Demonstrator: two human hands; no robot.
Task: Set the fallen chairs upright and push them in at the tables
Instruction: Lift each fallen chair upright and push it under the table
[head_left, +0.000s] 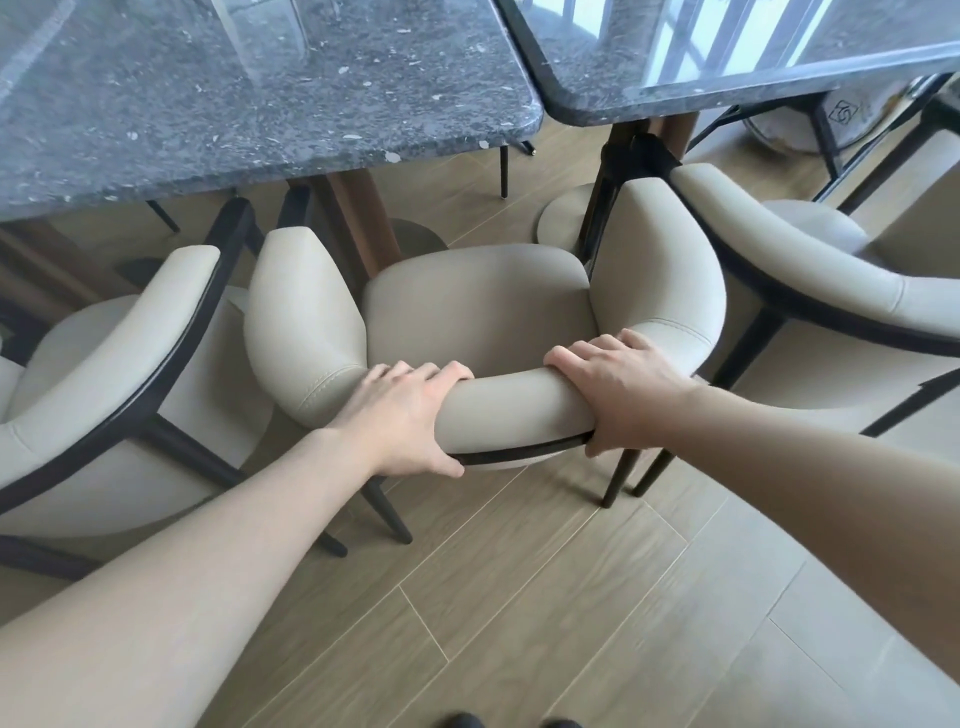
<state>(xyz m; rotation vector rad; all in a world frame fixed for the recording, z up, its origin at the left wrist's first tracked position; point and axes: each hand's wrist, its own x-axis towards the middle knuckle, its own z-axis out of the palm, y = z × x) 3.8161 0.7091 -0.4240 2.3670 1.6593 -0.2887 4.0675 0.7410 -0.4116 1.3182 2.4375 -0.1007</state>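
Middle chair (478, 306) is upright, w/ its seat front just short of the left bench (260, 104). Left hand (400, 415) & right hand (618, 389) each have their grip curled round the padded backrest. Best to push straight & even, both sides together, so the arms don't knock the neighbour chairs (104, 374) or the bench leg (363, 223).

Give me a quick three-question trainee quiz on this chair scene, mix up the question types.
1. True or false: the middle chair lies on its side.
2. Which hands hold its backrest? A) left only B) right only C) both
3. Fill in: the chair's seat points at the gap between two ____.

Key
1. False; it stands upright.
2. C; left hand and right hand both wrap the backrest.
3. Tables; left table, right table.
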